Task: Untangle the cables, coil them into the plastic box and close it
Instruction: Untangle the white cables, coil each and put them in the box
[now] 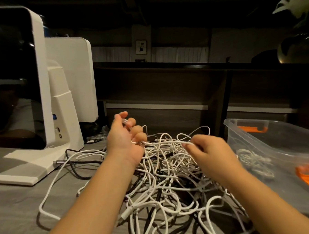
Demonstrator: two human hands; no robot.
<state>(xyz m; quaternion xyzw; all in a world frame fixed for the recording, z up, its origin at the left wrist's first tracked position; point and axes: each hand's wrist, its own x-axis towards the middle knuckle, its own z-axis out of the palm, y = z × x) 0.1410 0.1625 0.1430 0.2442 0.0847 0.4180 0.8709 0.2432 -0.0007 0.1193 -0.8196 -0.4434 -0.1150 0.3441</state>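
The tangle of cables (171,178) lies on the tabletop (17,213), in the middle. Left of it stands a monitor (14,79) on its base, a second monitor (72,76) behind that. The plastic box (277,146) sits to the right (a coiled cable (254,161) lies inside it). Both hands, left hand (123,138) and right hand (208,151), are above the tangle.
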